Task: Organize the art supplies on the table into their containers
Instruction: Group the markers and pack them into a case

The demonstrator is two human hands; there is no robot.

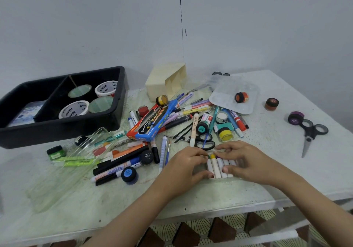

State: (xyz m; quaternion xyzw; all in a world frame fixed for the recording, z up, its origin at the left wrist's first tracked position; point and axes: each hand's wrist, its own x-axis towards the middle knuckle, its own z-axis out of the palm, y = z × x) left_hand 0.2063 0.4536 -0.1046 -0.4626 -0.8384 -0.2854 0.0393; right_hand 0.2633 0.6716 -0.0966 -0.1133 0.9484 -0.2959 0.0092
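On table [290,172], left hand [188,165], right hand [247,162]; both grip paint tubes [216,168]

Tape rolls [103,88] in tray [63,130], left of marker pile [183,116].

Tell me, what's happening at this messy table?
A person is tidying art supplies. The left hand and right hand together hold a row of small white tubes near the front of the table. Behind them, markers and paint pots lie heaped. The black tray on the left holds tape rolls.
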